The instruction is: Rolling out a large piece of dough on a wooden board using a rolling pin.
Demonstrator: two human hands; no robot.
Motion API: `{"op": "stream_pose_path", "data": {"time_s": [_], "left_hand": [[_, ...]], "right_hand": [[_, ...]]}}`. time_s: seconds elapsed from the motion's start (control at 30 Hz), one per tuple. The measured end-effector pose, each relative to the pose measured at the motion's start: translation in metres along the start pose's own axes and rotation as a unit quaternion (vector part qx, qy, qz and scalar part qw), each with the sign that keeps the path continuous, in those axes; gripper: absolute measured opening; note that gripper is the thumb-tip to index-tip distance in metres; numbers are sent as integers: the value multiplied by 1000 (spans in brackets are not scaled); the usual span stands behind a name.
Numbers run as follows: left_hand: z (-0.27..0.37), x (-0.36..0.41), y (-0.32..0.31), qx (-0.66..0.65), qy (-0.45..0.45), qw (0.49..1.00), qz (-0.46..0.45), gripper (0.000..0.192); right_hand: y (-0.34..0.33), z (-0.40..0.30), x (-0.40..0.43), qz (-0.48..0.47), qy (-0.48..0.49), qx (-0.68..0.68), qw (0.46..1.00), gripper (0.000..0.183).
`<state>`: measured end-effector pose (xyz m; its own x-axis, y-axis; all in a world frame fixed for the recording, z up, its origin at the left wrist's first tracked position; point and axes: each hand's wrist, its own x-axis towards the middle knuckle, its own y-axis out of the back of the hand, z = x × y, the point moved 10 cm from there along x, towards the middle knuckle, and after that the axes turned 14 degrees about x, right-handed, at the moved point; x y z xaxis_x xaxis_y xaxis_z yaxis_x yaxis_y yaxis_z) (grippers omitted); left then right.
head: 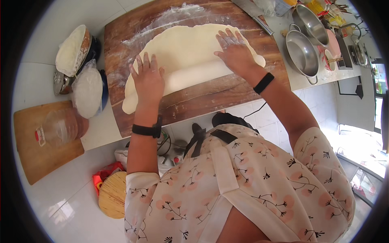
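A wide, thin sheet of pale dough [185, 42] lies on a floured wooden board [194, 103]. Its near edge forms a long thick roll [194, 74], slanting up to the right; a rolling pin may be inside, but the dough hides it. My left hand [148, 77] lies palm down over the left part of the roll, fingers spread onto the sheet. Toward the right end, my right hand [235, 54] rests palm down on the dough, its fingers apart and dusted with flour. Neither hand grasps anything.
A cleaver [258, 18] lies at the board's far right corner. Steel pans [302, 53] stand on the right counter. At left are a bag of flour [71, 50], a plastic-covered bowl [88, 92] and a plastic jug [60, 127] on a cutting board [33, 118].
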<state>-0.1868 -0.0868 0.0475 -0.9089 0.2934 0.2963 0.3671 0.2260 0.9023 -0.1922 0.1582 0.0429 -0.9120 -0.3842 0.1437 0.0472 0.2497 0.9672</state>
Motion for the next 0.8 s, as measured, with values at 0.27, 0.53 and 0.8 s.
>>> {"op": "stream_pose_path", "data": {"time_s": [0.27, 0.53, 0.8], "left_hand": [[111, -35, 54, -315, -67, 946, 43, 88], [61, 61, -28, -180, -27, 979, -96, 73], [73, -32, 16, -194, -61, 979, -28, 59]], "right_hand": [[-16, -91, -34, 10, 87, 201, 976, 70], [-32, -18, 62, -9, 47, 79, 996, 60], [-4, -26, -58, -32, 55, 123, 990, 69]]}}
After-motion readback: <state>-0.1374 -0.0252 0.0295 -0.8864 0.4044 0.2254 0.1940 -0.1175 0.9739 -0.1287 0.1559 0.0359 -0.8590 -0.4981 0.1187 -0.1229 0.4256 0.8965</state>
